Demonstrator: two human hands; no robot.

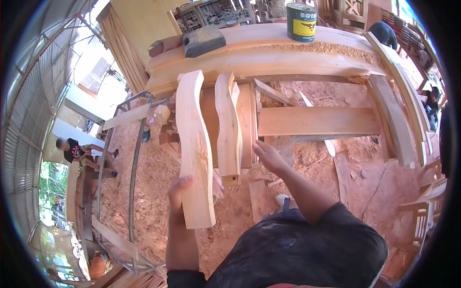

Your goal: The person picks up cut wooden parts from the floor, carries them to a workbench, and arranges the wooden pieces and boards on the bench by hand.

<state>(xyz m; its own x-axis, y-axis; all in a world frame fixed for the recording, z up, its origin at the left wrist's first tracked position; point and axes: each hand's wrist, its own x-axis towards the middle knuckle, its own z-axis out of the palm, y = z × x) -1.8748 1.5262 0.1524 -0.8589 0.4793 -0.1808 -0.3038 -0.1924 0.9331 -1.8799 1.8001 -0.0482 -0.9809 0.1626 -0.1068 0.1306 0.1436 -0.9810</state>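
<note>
My left grip (179,190) is closed around a wavy-edged wooden piece (194,139), its far end by the worktop's (269,63) near edge. Another wavy piece (226,127) sits below that worktop edge, right of mine — my right grip (270,156) is nearby, though I cannot tell whether it is open or closed.

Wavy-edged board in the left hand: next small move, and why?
I'd bring the right hand across to steady the wavy-edged board: the left hand grips only its lower half, a long stretch extends beyond, and the right hand is off beside other boards.
</note>
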